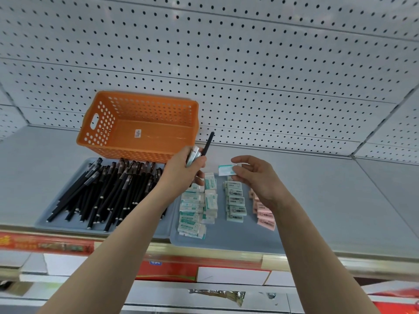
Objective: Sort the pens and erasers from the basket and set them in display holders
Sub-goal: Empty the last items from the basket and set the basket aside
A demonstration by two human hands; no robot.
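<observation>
Left hand (181, 168) grips a pen (207, 143) and half-hidden erasers (192, 156); right hand (256, 175) pinches a teal eraser (226, 169).

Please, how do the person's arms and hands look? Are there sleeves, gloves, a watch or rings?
The left hand and right hand are bare: no gloves, and no rings show. The left forearm and right forearm are bare too, with no sleeve, watch or bracelet in view down to the picture's lower edge.
</observation>
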